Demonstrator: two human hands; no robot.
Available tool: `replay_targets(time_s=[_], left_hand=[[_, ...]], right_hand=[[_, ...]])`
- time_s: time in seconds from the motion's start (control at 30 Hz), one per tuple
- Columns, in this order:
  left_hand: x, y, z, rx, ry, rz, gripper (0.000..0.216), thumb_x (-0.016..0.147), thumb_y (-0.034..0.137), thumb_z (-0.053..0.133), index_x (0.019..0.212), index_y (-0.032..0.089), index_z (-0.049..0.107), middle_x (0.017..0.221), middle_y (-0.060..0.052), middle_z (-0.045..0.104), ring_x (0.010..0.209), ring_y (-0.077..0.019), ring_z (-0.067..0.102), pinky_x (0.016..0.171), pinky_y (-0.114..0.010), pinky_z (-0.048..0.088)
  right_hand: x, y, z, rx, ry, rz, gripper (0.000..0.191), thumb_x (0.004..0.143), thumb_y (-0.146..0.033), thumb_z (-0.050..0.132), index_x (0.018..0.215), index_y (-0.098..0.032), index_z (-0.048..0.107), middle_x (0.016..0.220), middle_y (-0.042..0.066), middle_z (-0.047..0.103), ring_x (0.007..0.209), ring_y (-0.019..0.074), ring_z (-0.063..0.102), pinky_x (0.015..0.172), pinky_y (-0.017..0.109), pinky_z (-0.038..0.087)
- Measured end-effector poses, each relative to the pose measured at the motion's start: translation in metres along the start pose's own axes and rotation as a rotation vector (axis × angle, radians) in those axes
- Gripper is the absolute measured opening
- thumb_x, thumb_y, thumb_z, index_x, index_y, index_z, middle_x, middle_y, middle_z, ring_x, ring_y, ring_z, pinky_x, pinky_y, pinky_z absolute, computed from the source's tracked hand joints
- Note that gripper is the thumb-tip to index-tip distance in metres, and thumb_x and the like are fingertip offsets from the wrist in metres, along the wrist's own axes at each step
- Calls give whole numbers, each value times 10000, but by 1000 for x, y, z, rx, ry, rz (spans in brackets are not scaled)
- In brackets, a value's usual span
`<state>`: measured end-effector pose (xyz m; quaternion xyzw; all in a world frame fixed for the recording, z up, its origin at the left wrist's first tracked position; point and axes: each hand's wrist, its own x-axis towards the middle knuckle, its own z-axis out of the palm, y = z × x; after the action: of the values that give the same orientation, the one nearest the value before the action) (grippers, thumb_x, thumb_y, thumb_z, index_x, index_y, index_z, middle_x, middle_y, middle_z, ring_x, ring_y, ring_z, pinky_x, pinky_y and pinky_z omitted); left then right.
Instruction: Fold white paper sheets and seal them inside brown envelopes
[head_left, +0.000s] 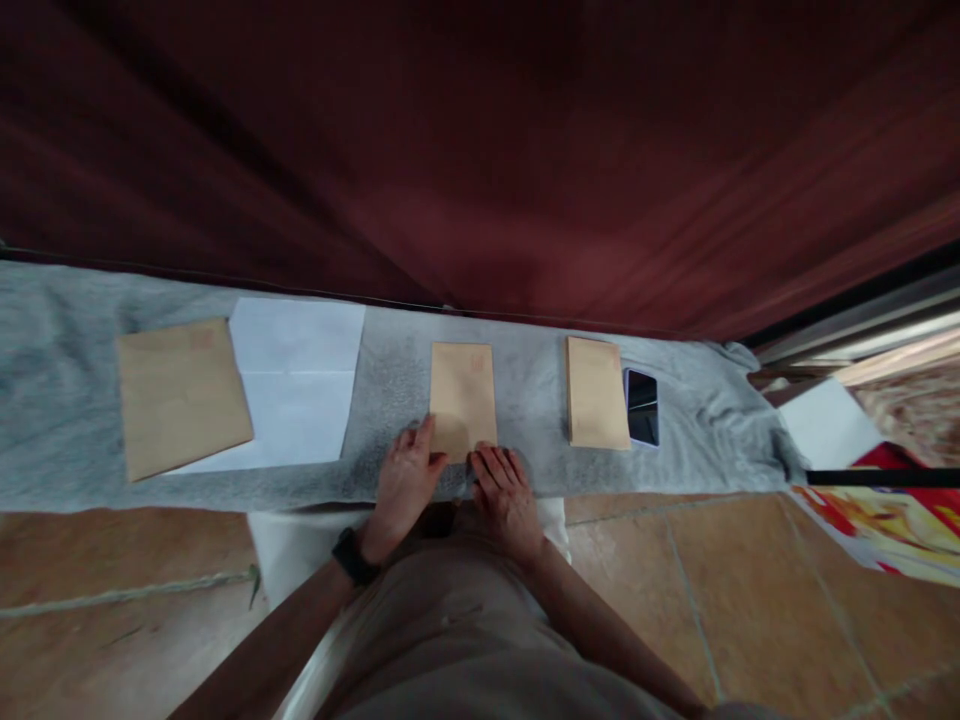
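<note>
A tan paper envelope (463, 395) with a faint reddish mark near its upper right lies flat on the grey cloth in front of me. My left hand (406, 482) rests at its lower left corner, thumb and fingers apart, a dark watch on the wrist. At the lower right corner, my right hand (506, 490) lies with its fingers stretched over the near edge. Neither hand is wrapped round anything. To the right sits a stack of similar envelopes (598, 393). On the left, another larger-looking tan envelope (184, 395) overlaps white paper sheets (300, 385).
A phone (642, 408) lies beside the right stack. The grey cloth (690, 420) covers a long narrow surface against a dark red panel (480, 180). At the far right are a black bar (885, 478) and a colourful printed sheet (892, 525). Tiled floor (630, 580) shows below.
</note>
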<state>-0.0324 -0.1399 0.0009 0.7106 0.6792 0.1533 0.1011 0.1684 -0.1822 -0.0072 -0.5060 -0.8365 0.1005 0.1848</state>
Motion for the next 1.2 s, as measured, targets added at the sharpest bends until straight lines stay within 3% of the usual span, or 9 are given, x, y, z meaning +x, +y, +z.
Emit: replay_targets(time_s=[0.13, 0.33, 0.47, 0.63, 0.77, 0.87, 1.07, 1.2], left_hand=[[-5, 4, 0, 29, 34, 54, 495, 982, 292, 562, 1455, 162, 494, 1106, -142, 686, 1038, -313, 668, 905, -432, 555], [3, 6, -4, -61, 0, -68, 612, 939, 280, 650, 1496, 168, 422, 1134, -125, 733, 1022, -279, 709, 860, -370, 565], [4, 3, -5, -52, -20, -42, 588, 941, 293, 652, 1484, 195, 447, 1134, -114, 730, 1027, -282, 713, 847, -366, 574], [-1, 1, -2, -48, 49, 64, 538, 968, 267, 585, 1487, 190, 466, 1150, -128, 693, 1036, -292, 694, 869, -409, 588], [-2, 2, 5, -94, 98, 254, 490, 972, 145, 505, 1458, 203, 515, 1439, -157, 598, 1312, -309, 594, 1062, -496, 534], [-4, 3, 12, -93, 70, 456, 465, 985, 83, 424, 1415, 178, 576, 1535, -141, 554, 1462, -276, 485, 1173, -490, 467], [-6, 5, 20, -10, -68, 644, 470, 1052, 306, 485, 1501, 175, 536, 1562, -110, 552, 1484, -248, 474, 1241, -460, 394], [-6, 7, 19, 52, -121, 664, 594, 1035, 484, 522, 1578, 253, 446, 1660, -57, 420, 1543, -264, 378, 1273, -475, 326]], right_hand=[[4, -1, 0, 3, -15, 15, 498, 1067, -238, 442, 1555, -141, 470, 1596, 119, 505, 1507, 242, 426, 1270, 479, 322], [18, 4, 1, 21, -1, 28, 481, 1069, -242, 434, 1542, -181, 496, 1564, 113, 544, 1471, 232, 478, 1253, 480, 356], [36, 11, 6, 12, 33, 43, 473, 1079, -273, 420, 1530, -167, 515, 1546, 128, 562, 1460, 240, 492, 1247, 479, 367], [60, 17, 10, -20, 25, 88, 467, 1091, -313, 410, 1516, -158, 525, 1590, 119, 512, 1486, 265, 460, 1246, 486, 362], [72, 24, 10, -10, 25, 109, 484, 1100, -337, 393, 1540, -168, 499, 1597, 108, 506, 1499, 263, 447, 1247, 487, 364], [80, 33, 11, 11, 16, 100, 482, 1102, -325, 378, 1536, -157, 503, 1596, 112, 507, 1499, 245, 448, 1243, 478, 375], [99, 53, 11, -25, 16, 64, 484, 1084, -261, 406, 1548, -146, 485, 1608, 109, 491, 1501, 214, 443, 1253, 434, 368], [117, 63, 10, -66, -28, 29, 498, 1092, -275, 406, 1568, -136, 453, 1640, 112, 442, 1524, 230, 411, 1268, 442, 334]])
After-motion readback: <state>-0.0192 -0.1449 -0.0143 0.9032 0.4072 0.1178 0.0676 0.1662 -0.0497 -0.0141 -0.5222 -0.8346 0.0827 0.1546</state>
